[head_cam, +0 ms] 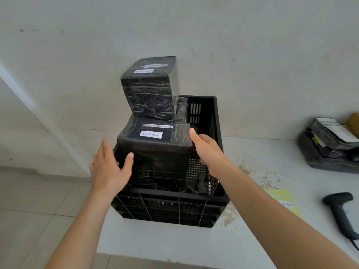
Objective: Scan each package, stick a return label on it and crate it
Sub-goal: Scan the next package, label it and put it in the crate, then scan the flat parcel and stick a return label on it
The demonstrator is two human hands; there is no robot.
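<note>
Black wrap: box (153, 152) sits in the crate (171, 202), RETURN label (151, 134) and barcode on top, so the crating step is in hand.
Left hand (110, 167): flat against the box's left side, thumb on its front face, fingers straight, a wide grip.
Right hand (208, 150): open just beside the box's right edge; whether it touches, I cannot tell.
Stack: second box (151, 88) perched behind, above the rim, could tip.
Next: seat the box square, likely, then fetch from the pile (330, 144).
Room: crate's right half open; crate near the bench (252, 239) left edge; scanner (342, 212) well right.
</note>
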